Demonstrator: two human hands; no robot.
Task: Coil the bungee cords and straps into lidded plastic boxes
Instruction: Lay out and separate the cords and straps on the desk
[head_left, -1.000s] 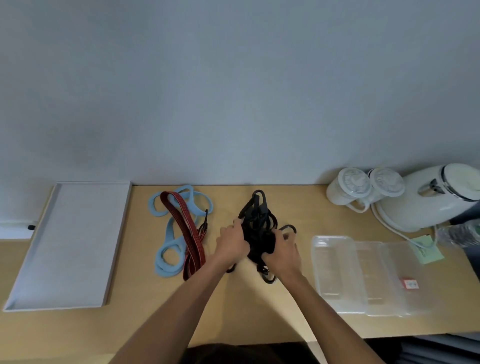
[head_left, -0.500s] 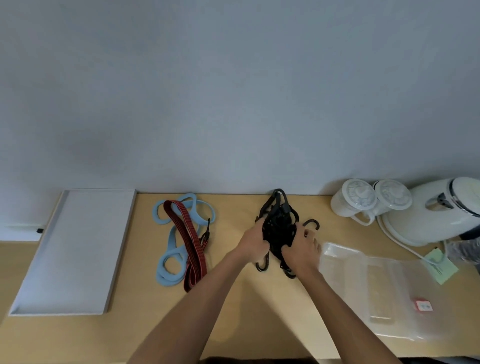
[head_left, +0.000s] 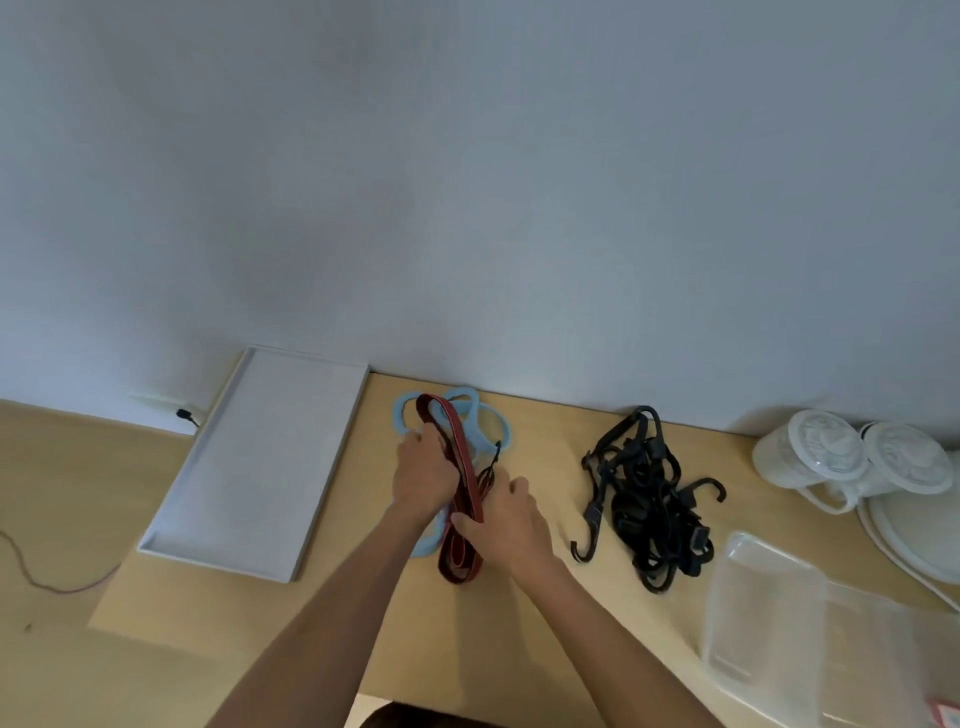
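Observation:
A dark red strap (head_left: 464, 470) lies folded over a light blue strap (head_left: 480, 436) near the wall on the wooden table. My left hand (head_left: 423, 473) grips the red strap's upper part from the left. My right hand (head_left: 511, 525) lies on its right side, thumb pinching the strap lower down. A tangled bundle of black bungee cords (head_left: 644, 499) with hooks lies alone to the right. Clear plastic boxes (head_left: 769, 618) sit at the table's right front.
A shallow grey tray (head_left: 260, 462) lies at the left. Two white lidded cups (head_left: 821, 457) and a white kettle base (head_left: 914, 540) stand at the far right by the wall. A thin red wire (head_left: 57, 587) trails on the left surface.
Both hands let go of the black bungee bundle, which now lies on the table, and moved left onto the red strap. The camera view shifted left.

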